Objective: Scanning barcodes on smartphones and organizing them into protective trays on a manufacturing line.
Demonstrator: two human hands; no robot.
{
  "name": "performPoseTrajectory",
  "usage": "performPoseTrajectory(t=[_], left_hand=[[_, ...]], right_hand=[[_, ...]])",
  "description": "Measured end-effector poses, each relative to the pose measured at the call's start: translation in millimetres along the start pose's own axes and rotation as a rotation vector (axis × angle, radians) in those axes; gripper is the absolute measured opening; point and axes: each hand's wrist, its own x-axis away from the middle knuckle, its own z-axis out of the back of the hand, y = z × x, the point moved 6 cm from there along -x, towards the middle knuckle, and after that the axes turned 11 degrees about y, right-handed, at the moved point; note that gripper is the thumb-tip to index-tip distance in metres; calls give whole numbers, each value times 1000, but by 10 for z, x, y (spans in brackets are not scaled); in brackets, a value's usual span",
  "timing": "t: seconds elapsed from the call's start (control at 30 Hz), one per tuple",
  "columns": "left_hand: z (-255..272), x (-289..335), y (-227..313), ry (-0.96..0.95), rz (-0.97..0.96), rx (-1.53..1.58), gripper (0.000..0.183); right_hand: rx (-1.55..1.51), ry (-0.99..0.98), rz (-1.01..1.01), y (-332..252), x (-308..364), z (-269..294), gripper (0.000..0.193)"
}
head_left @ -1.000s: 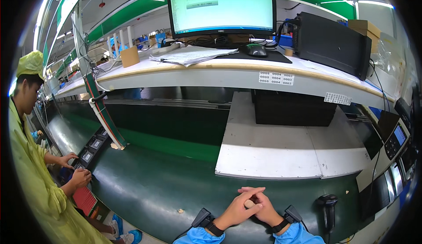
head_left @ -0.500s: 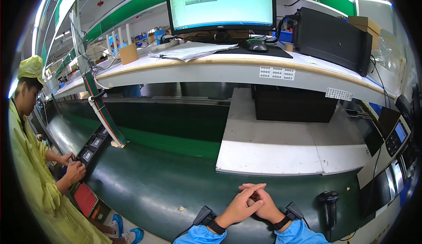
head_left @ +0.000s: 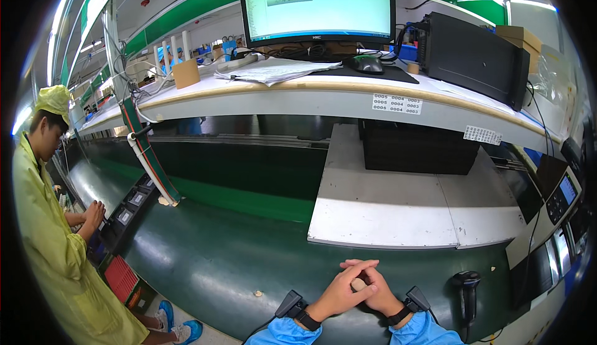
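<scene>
Since the earlier frames the clasped hands at the bottom centre have hardly shifted, while the co-worker in yellow (head_left: 53,245) at the left edge has drawn both hands in closer to the body, beside the row of small black devices (head_left: 127,211) on the belt.

Low in the frame, just right of centre, the left hand (head_left: 339,294) lies over the right hand (head_left: 376,292), fingers interlaced and pressed together. Between them a small pale rounded object (head_left: 359,285) shows; the fingers close around it, though what it is cannot be told. Both wrists wear black bands with a small black box attached, above blue sleeves. The hands rest on the dark green conveyor belt (head_left: 211,264).

Just right of the hands, a black handheld scanner (head_left: 466,292) stands on the belt. Above them, in the middle of the frame, a white and grey platform (head_left: 398,211) carries a black box (head_left: 413,149) at its back. Across the upper part runs a shelf (head_left: 323,99) holding a lit monitor (head_left: 317,6), a stack of papers (head_left: 273,71), a mouse (head_left: 367,64), a large black case (head_left: 476,59) and, toward the upper left, a brown cardboard cup (head_left: 186,73) with white sticks standing in it. At the far right edge sits a tilted panel with a small blue screen (head_left: 563,193).
</scene>
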Motion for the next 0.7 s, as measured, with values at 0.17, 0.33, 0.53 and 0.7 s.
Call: performPoseTrajectory(t=[0.17, 0.33, 0.53, 0.7], left_hand=[[17, -20, 2, 10, -86, 126, 46], [18, -26, -37, -1, -125, 71, 43], [29, -42, -95, -20, -2, 201, 36], [91, -65, -170, -71, 144, 457, 24]], right_hand=[[-236, -19, -119, 86, -28, -54, 52], [-124, -23, -46, 57, -23, -27, 65], [-124, -24, -32, 44, -39, -20, 62], [-71, -40, 64, 19, -42, -14, 57]])
